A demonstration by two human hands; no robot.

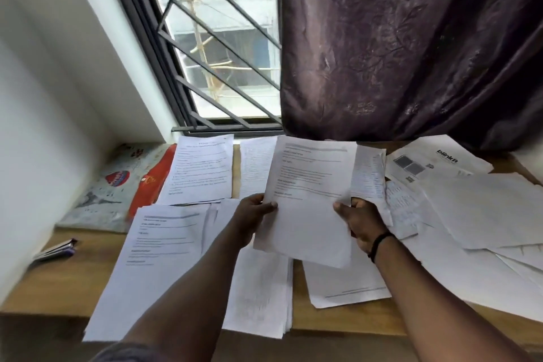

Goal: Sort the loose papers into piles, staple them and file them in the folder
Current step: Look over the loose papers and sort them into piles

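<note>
I hold a printed white sheet (pixel 308 185) up above the wooden desk (pixel 67 279). My left hand (pixel 252 215) pinches its left edge and my right hand (pixel 360 222) grips its right edge. Below lie several piles of papers: one at the near left (pixel 152 262), one at the far left (pixel 199 173), one under my left arm (pixel 258 297), one at the near middle (pixel 346 285). A loose heap of sheets (pixel 484 215) spreads over the right side. A patterned folder (pixel 117 185) with a red one (pixel 152 182) on it lies at the far left.
A small stapler-like object (pixel 55 250) sits at the desk's left edge by the white wall. A barred window (pixel 223 47) and a dark purple curtain (pixel 411 44) stand behind the desk. A sheet printed "blinkit" (pixel 435 162) lies at the far right.
</note>
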